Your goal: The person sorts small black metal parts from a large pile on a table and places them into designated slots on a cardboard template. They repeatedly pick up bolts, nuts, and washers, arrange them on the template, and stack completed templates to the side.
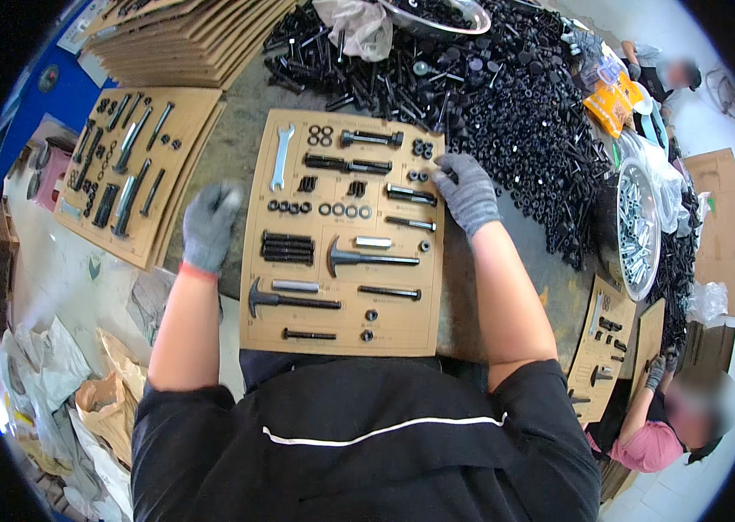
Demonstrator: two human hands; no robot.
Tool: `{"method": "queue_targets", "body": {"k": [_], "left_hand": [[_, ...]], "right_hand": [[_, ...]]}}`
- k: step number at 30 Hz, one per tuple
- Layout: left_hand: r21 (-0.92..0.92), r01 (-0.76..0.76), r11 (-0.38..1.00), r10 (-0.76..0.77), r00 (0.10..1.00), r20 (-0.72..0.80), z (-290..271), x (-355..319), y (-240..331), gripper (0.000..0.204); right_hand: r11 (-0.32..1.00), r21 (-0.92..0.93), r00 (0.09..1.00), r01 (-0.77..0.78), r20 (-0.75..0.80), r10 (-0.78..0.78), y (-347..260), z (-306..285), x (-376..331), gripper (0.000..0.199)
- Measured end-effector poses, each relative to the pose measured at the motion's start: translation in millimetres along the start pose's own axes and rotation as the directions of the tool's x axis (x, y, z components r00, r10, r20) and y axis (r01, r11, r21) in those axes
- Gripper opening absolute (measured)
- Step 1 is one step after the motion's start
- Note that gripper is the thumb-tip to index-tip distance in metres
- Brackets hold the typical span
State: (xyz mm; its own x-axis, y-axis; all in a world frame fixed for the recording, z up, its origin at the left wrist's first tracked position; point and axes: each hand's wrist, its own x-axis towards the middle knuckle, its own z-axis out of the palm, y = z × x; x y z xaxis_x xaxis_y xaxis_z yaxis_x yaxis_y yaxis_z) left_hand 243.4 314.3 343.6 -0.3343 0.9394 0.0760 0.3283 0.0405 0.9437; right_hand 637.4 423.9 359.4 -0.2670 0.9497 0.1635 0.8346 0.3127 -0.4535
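A brown cardboard sheet (pixel 307 274) lies before me, bearing hardware in marked places: an open-end wrench (pixel 281 158), black bolts (pixel 372 138), washers (pixel 345 210), nuts (pixel 372 315), silver sleeves (pixel 295 285) and two black T-shaped bolts with curved heads (pixel 376 259). My right hand (pixel 469 196), in a grey glove, is at the sheet's upper right edge, its fingers bent against it beside small nuts (pixel 422 149). Just off the left edge is my left hand (pixel 213 224), also gloved, with fingers curled in; their inside is hidden.
A big heap of black bolts and nuts (pixel 515 113) covers the far table. To the left, another filled sheet (pixel 137 235) tops a stack, below piled cardboard (pixel 202 43). A metal bowl of silver parts (pixel 637 230) stands right. Two other people work at right; one gloved hand (pixel 655 374) is near a sheet.
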Motion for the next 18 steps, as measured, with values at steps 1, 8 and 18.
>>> {"method": "queue_targets", "body": {"k": [1, 8, 18], "left_hand": [[0.072, 0.106, 0.992, -0.109, 0.993, 0.038, -14.6, -14.7, 2.7, 0.021], [0.087, 0.582, 0.809, -0.581, 0.768, 0.27, -93.2, -158.2, -30.4, 0.041], [-0.496, 0.551, 0.671, -0.392, 0.831, 0.394, -38.3, -213.6, -28.0, 0.041]], "right_hand": [[1.0, 0.003, 0.999, -0.007, -0.051, 0.007, 5.3, -2.5, -2.3, 0.026], [0.993, 0.088, 0.99, -0.073, -0.11, 0.082, 15.2, -3.7, 6.6, 0.02], [0.987, 0.137, 0.976, -0.087, -0.187, 0.112, 17.9, 13.4, 2.4, 0.022]]}}
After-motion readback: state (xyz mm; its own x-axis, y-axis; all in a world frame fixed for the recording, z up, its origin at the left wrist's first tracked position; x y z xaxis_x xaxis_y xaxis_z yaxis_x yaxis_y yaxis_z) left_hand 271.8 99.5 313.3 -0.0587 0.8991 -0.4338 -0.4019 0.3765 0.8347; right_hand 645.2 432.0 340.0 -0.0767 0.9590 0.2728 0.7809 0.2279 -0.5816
